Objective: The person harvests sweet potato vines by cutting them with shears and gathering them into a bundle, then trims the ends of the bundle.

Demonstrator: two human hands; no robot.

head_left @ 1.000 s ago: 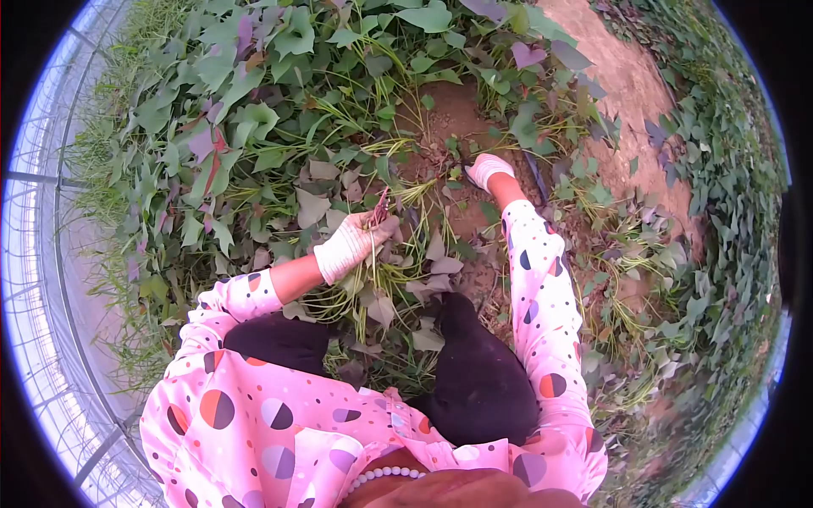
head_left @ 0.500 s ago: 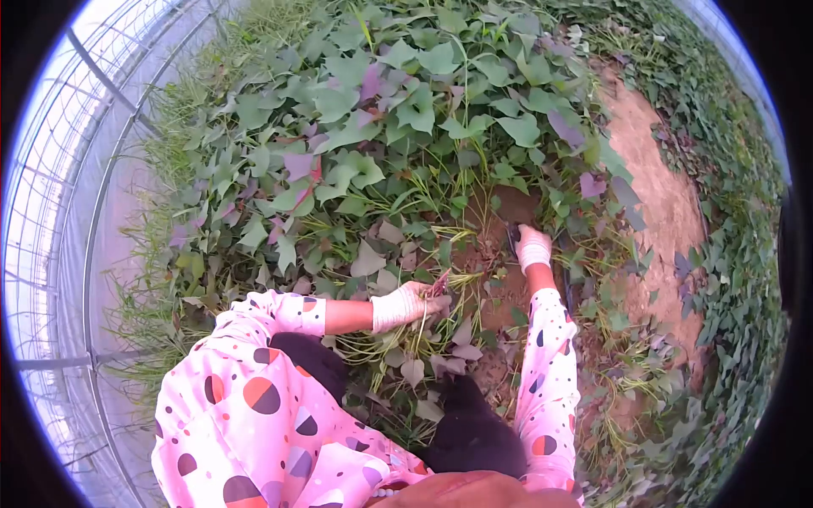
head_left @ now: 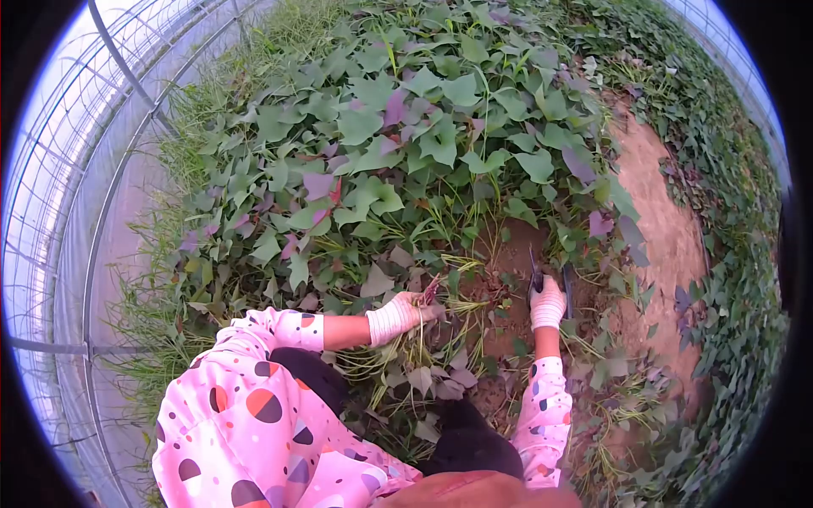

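Note:
My left hand [head_left: 405,315], in a pale glove, is closed around a bunch of cut vine stems [head_left: 432,292] whose stalks and limp leaves hang below it. To its right, my right hand [head_left: 548,301], gloved too, grips the dark handle of a tool [head_left: 534,264]. A thin dark blade points up and away from that hand, over brown soil [head_left: 511,245]. Leafy green vines [head_left: 381,152] with some purple leaves stand just beyond both hands.
A bare soil strip [head_left: 656,212] runs along the right, with more vines [head_left: 741,254] past it. On the left are tall grass [head_left: 161,279] and a metal frame [head_left: 95,229] with clear sheeting. My dark-clad knees [head_left: 470,444] are low in the middle.
My right hand has drawn back toward me and slightly right with the tool, so its blade now shows. The left hand has shifted slightly left and down, still holding the stems.

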